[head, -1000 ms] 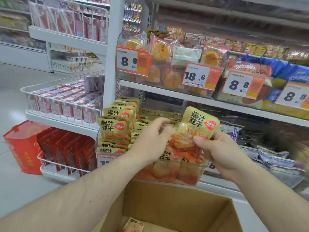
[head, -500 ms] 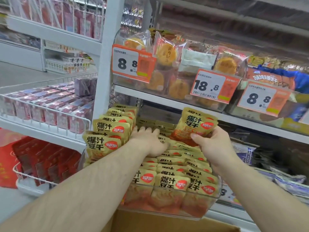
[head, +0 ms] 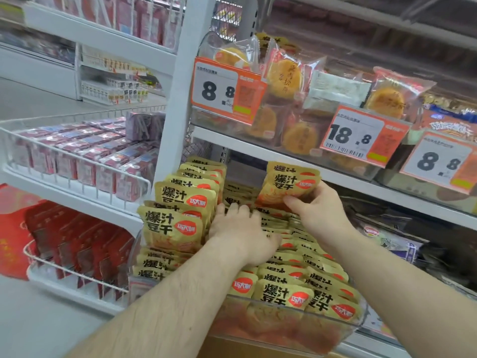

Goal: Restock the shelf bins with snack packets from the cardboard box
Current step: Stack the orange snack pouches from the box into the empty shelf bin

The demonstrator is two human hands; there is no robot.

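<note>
Right hand (head: 316,211) pinches a small stack of yellow snack packets (head: 289,184), centre frame, held upright just over the rear of the clear bin (head: 356,326). Left hand (head: 238,228) lies flat, fingers straight, pressing on the packet rows (head: 296,288) in that bin. More of the same packets stand in the next bin (head: 178,210) to the left. Cardboard box edge (head: 232,351) shows at bottom centre.

A small stack of yellow snack packets (head: 289,184) is pinched by the right hand (head: 317,210) above the back of a clear bin (head: 333,329). The packed rows below are pressed by the left hand (head: 240,228), fingers extended. Further packets (head: 173,226) are stacked left of that hand.
</note>
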